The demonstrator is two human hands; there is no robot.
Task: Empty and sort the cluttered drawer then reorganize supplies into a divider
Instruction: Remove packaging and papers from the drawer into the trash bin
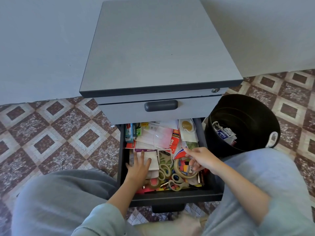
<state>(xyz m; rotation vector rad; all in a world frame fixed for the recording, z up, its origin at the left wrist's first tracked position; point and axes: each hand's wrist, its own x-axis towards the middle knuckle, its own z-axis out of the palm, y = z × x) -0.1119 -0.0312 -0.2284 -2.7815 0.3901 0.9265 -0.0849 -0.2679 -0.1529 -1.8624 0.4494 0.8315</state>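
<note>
Your left hand [139,167], fingers straight, presses white paper sheets [153,163], probably floppy: lift by an edge. Your right hand [201,159] pinches a small grey object [190,169].

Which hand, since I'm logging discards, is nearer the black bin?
Right: the right hand is at the drawer side beside the black bin; the left hand rests on papers farther left.

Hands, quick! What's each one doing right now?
Left hand: open, fingers flat on a white paper in the drawer.
Right hand: pinching a small object, too blurred to name.
</note>
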